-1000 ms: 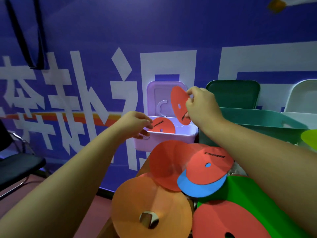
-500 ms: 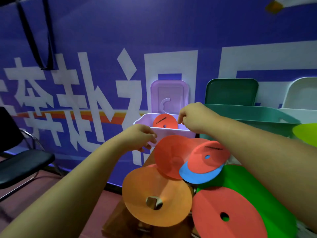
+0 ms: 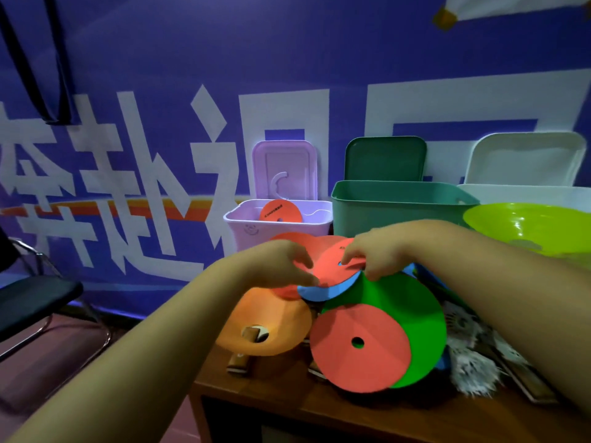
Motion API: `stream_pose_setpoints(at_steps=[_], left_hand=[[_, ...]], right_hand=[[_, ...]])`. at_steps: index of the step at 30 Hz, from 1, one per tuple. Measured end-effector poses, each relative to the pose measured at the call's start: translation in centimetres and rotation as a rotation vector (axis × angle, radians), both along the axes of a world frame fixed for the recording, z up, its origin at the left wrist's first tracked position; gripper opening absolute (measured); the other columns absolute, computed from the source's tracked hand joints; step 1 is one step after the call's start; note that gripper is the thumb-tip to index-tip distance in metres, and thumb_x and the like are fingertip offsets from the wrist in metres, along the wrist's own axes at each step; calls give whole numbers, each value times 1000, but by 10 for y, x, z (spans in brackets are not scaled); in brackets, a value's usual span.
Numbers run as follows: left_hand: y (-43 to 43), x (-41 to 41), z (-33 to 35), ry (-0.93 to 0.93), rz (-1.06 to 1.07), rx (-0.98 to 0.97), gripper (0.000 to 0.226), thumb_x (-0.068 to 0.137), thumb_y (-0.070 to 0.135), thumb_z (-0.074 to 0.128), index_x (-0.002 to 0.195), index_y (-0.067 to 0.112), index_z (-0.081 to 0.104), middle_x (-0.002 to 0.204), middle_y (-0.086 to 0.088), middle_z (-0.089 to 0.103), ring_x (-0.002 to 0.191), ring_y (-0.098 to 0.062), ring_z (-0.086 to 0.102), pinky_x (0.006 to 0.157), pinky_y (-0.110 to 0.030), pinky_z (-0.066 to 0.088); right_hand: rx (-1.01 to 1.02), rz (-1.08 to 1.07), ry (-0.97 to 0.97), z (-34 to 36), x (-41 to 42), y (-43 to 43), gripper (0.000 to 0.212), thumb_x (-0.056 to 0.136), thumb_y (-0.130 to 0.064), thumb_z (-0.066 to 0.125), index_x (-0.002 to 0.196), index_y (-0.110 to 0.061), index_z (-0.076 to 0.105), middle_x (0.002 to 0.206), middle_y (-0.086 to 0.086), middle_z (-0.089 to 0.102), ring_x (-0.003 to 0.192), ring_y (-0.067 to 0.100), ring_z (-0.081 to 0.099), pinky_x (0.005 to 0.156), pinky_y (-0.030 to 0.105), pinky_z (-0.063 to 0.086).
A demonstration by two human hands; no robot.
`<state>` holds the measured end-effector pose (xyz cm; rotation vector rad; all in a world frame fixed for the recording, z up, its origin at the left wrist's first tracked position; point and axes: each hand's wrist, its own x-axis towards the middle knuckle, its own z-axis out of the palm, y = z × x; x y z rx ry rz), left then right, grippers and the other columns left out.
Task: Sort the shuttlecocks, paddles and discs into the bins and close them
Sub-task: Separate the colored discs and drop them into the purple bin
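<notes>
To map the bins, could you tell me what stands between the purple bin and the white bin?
The teal bin stands there, in the head view.

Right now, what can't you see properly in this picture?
Head view:
- Teal bin inside: hidden by its front wall.
- White bin: cut off by the right edge.
- Shuttlecocks: blurred, partly under the right forearm.
- Paddles: mostly buried under the orange disc.
- Blue disc: mostly covered by the small red disc.

On the blue banner (image 3: 319, 59) we're reading big white characters, apparently 奔赴视, with a fourth cut off. There's black print on the binned red disc (image 3: 280, 212) and on the held red disc (image 3: 326, 266), too tiny for us.
</notes>
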<state>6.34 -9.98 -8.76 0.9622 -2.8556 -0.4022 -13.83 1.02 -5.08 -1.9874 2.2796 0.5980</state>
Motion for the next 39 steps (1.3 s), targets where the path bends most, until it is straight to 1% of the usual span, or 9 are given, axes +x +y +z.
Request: stream_pose_setpoints(at_steps=[3, 6, 13, 17, 22, 26, 31, 36, 39], left_hand=[[22, -17, -15, -73, -23, -52, 65, 80, 63, 79, 133, 26, 66, 130, 3, 65, 117, -20, 61, 95, -33, 50], [35, -30, -34, -92, 38, -208, 60, 81, 64, 76, 118, 18, 69, 115, -6, 67, 104, -28, 62, 88, -43, 55], [30, -25, -32, 218, 129, -297, 17, 93, 36, 65, 97, 22, 75, 93, -1, 70, 89, -24, 63, 75, -41, 57], [20, -21, -11, 388, 147, -277, 14, 95, 30, 66, 92, 23, 78, 82, -1, 70, 76, -24, 63, 70, -39, 56], [9, -21, 10, 495, 178, -306, 15, 96, 21, 66, 94, 18, 80, 89, -3, 74, 84, -26, 66, 74, -38, 56], [2, -20, 23, 560, 216, -327, 16, 98, 19, 66, 97, 18, 82, 90, 1, 75, 84, -20, 64, 75, -32, 53], [-7, -13, 39, 667, 244, -256, 15, 100, 24, 67, 105, 22, 81, 85, 9, 70, 80, -11, 66, 76, -32, 59], [-23, -4, 53, 776, 289, -143, 13, 99, 27, 68, 102, 22, 80, 85, 9, 74, 79, -15, 72, 74, -40, 65], [-33, 5, 62, 879, 330, -43, 12, 100, 27, 68, 101, 22, 78, 87, 5, 76, 79, -16, 75, 66, -37, 66]], right_hand=[[-161, 25, 27, -14, -6, 6, 58, 90, -16, 57, 145, -35, 58, 143, 4, 59, 127, 31, 58, 105, 39, 49], [-289, 54, 41, -24, -8, 10, 47, 90, -17, 57, 132, -37, 67, 132, 0, 66, 120, 30, 62, 101, 43, 52], [-491, 156, 149, -22, -19, 12, 26, 93, -37, 64, 116, -39, 76, 115, -6, 75, 112, 26, 67, 88, 36, 50], [-635, 120, 147, -13, -25, 7, 26, 97, -32, 55, 112, -37, 75, 111, -8, 74, 114, 22, 63, 90, 37, 41], [-632, 63, 120, -6, -18, -1, 22, 89, -23, 59, 104, -34, 71, 109, -8, 73, 112, 22, 63, 86, 38, 38], [-694, -89, -80, 0, -17, -4, 27, 90, -22, 59, 105, -38, 74, 114, -8, 73, 112, 24, 66, 94, 37, 48], [-798, -287, -456, 7, -28, -15, 33, 80, -18, 66, 60, -44, 71, 97, -13, 77, 94, 20, 71, 88, 36, 61], [-888, -341, -624, 17, -39, -23, 28, 84, -11, 70, 67, -34, 72, 80, -13, 73, 91, 17, 72, 78, 26, 53], [-998, -324, -666, 18, -42, -29, 22, 88, -12, 65, 79, -32, 70, 94, -9, 75, 94, 17, 69, 80, 29, 52]])
